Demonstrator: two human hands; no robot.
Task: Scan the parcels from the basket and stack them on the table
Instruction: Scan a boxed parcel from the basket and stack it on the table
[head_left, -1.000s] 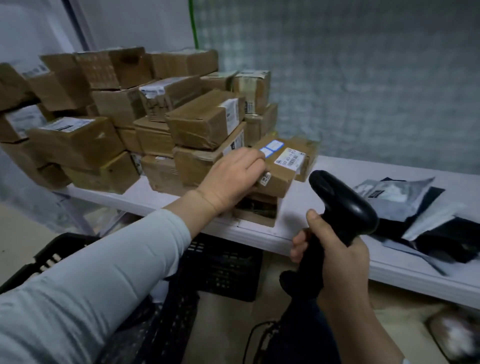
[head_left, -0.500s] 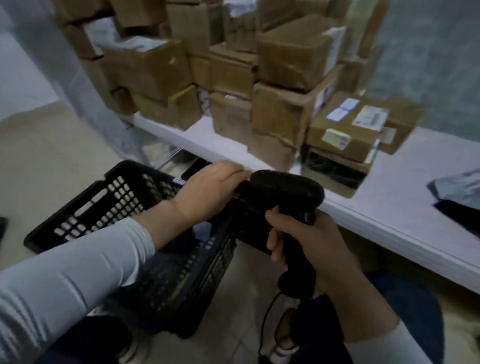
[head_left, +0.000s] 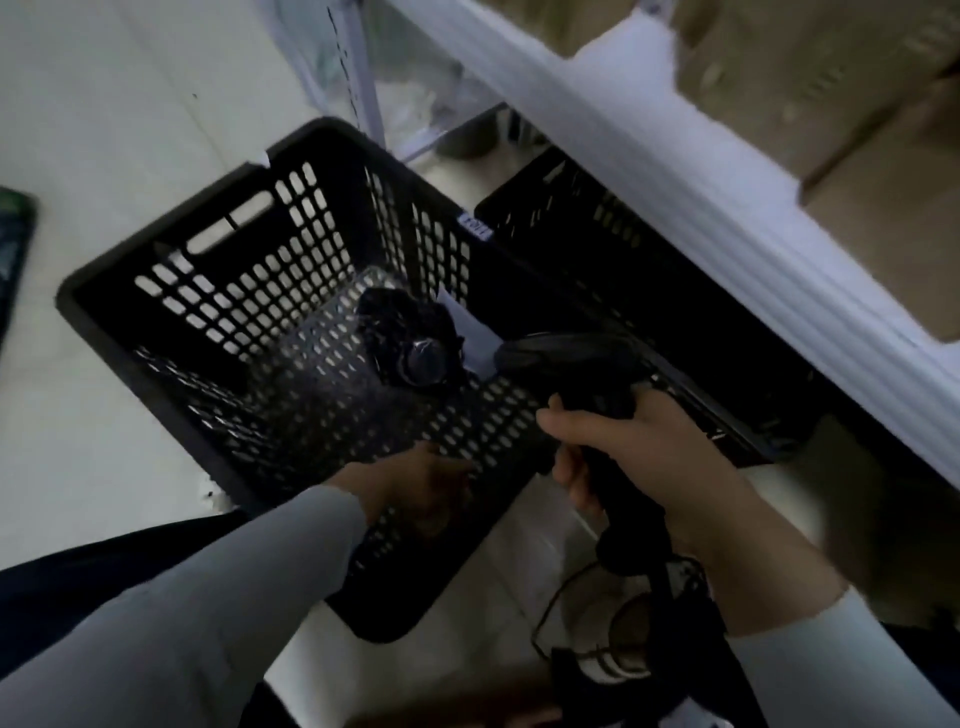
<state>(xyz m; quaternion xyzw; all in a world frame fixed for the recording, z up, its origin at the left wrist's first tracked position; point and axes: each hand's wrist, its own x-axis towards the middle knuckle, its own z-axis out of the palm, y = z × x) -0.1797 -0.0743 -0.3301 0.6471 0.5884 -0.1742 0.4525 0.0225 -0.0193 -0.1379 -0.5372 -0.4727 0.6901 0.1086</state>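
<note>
I am looking down into a black perforated basket (head_left: 171, 270) on the floor. At its bottom lies a black plastic-wrapped parcel (head_left: 410, 338) with a white label (head_left: 475, 332). My left hand (head_left: 421, 488) reaches into the basket near its front wall, short of the parcel. It holds nothing, and it is dim and blurred. My right hand (head_left: 644, 457) grips the handle of a black barcode scanner (head_left: 566, 358). The scanner's head hangs over the basket's right side, just right of the parcel.
The white table edge (head_left: 675, 171) runs diagonally across the upper right, with cardboard boxes (head_left: 831, 78) on it. A second black basket (head_left: 597, 234) sits under the table. The scanner cable (head_left: 561, 597) loops on the floor. A dark object (head_left: 13, 244) lies at far left.
My view has swung down from the stacked boxes to the basket. My left hand left the box on the table and dropped into the basket. My right hand came down with the scanner.
</note>
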